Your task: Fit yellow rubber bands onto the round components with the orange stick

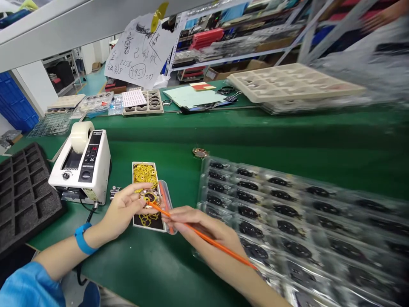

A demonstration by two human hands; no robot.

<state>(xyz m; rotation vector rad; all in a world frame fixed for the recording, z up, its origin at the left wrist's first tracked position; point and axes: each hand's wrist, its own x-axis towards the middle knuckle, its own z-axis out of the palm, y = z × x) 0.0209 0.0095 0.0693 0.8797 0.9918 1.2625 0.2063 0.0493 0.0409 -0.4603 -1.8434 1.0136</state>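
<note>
Over the wht box (133,170), L hand (123,209) pinches a disc (153,194) btwn thumb & fingers: shiny rim, dark ctr w/ some yellow. R hand (207,234) has fingers closed on an orange stick (220,246) near its front end; shaft runs back twd 4 o'clock (clock ctr = disc). Tip is at disc's face, can't tell if touching. Hands close but apart from each other. Blue band (84,238) on L wrist at 8.

Yellow rings (144,172) heap in box at 12, some more at 6. Clr case (166,200) w/ orange inside sits just beside box at 3.

Further out on green bench (153,264): tape unit (102,170) btwn 9 & 10, roll (81,136) on top, red display lit; blk foam tray (28,192) beyond at 9. 2nd disc (200,152) lies at 2, just off the corner of clr trays (275,204) w/ blk parts, which spread at 3.

Back: handwritten paper (137,51) hangs at 12, clipboard (194,98) at 1, cream tray (294,81) at 2. Co-worker's hand (383,17), blurred, also at 2, far off.
</note>
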